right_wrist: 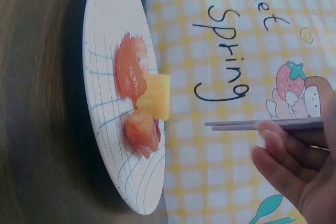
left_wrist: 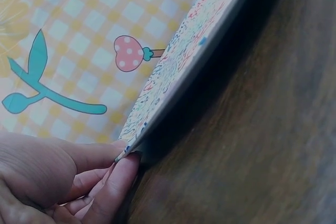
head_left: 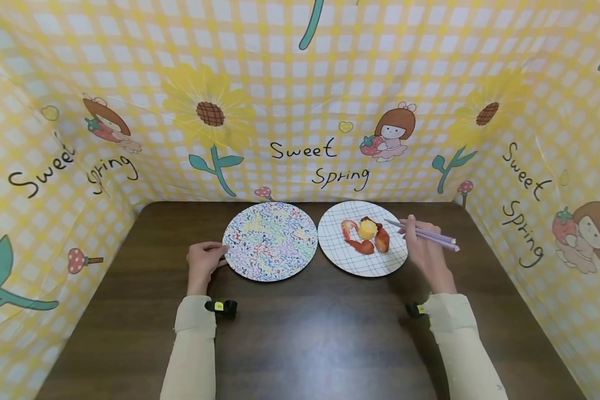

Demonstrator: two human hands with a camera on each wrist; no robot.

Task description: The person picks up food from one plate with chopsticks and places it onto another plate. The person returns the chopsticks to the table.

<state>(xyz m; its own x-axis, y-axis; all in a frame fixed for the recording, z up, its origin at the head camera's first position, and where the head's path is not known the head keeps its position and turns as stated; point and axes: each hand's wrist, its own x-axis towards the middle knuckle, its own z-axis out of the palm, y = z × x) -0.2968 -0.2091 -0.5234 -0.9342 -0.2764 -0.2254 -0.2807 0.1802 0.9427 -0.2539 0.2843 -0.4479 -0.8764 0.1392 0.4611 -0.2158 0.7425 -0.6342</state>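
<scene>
My left hand (head_left: 203, 264) pinches the left rim of a round plate with multicoloured squiggles (head_left: 270, 241); in the left wrist view, thumb and fingers (left_wrist: 113, 187) meet at its edge. To its right is a white plate with blue grid lines (head_left: 332, 250). That plate bears a shrimp (head_left: 349, 229), a yellow chunk (right_wrist: 158, 95) and several glossy reddish-brown pieces, one (head_left: 382, 240) at the right of the group. My right hand (head_left: 428, 261) holds a pair of purple chopsticks (head_left: 437, 238) near the plate's right rim. Their tips point left, apart from the food in the right wrist view.
Both plates stand at the back of a dark wooden table (head_left: 300, 333), close beside each other. A yellow checked cloth (head_left: 300, 100) with printed flowers and figures rises behind the table and along both sides. Black straps (head_left: 223, 307) are on both wrists.
</scene>
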